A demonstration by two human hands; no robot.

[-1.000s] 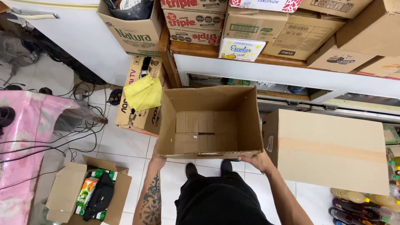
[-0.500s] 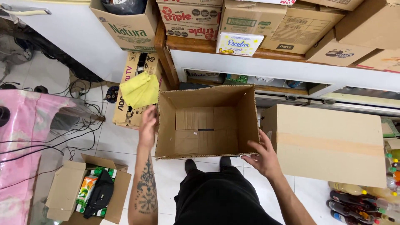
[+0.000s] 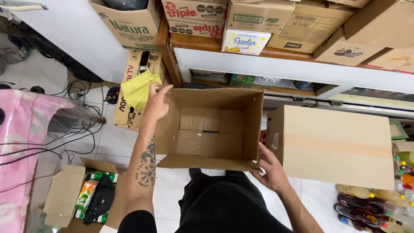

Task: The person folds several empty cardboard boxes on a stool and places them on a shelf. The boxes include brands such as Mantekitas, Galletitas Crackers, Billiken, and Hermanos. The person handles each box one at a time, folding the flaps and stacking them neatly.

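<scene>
- Your left hand [image 3: 157,103] sits left of centre in the frame, fingers spread open, touching the upper left corner of the open cardboard box [image 3: 211,129]; the fingertips reach toward the yellow cloth [image 3: 138,89] just beside it.
- Your right hand [image 3: 269,169] is at the lower right corner of that box, fingers loosely curled against its near flap, not clasped around anything.
- The box itself fills the middle of the frame, flaps up, its inside bare but for a strip of dark tape on the bottom seam.
- A sealed, taped carton [image 3: 334,144] stands just to the right of it.
- Bottles [image 3: 371,203] lie at the lower right edge.
- A small open box with cartons and a black pouch [image 3: 100,199] sits at the lower left.
- Stacked boxes line the wooden shelf [image 3: 258,51] along the top.
</scene>
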